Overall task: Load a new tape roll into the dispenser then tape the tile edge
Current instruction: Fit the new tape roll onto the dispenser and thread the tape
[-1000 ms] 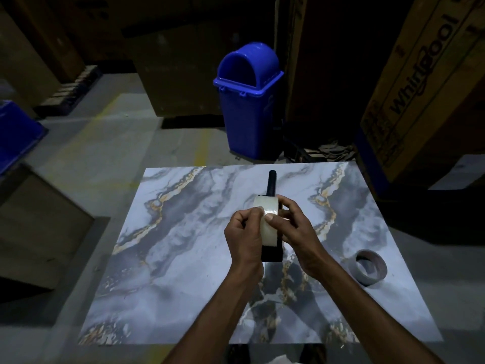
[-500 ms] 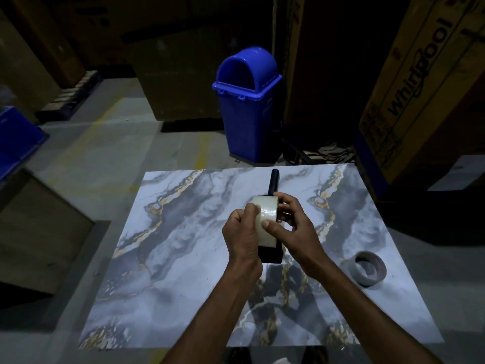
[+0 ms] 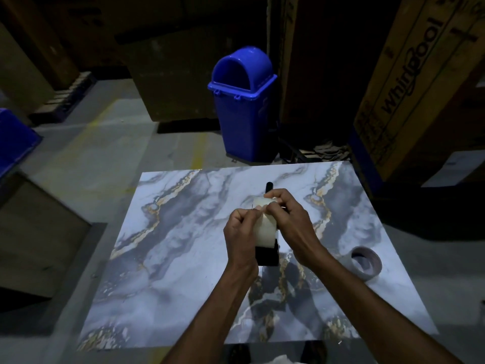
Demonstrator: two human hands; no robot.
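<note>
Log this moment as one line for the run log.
stage: loading | left hand: pinches tape roll | right hand: pinches tape roll | dispenser: beneath roll | grey ring: on tile, right

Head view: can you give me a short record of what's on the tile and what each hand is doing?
Surface: marble-patterned tile
In work: tape roll on a black dispenser
Left hand: grips the roll's left side
Right hand: pinches at the roll's top
Also on tile: grey ring near the right edge, untouched
Behind: blue bin on the floor
</note>
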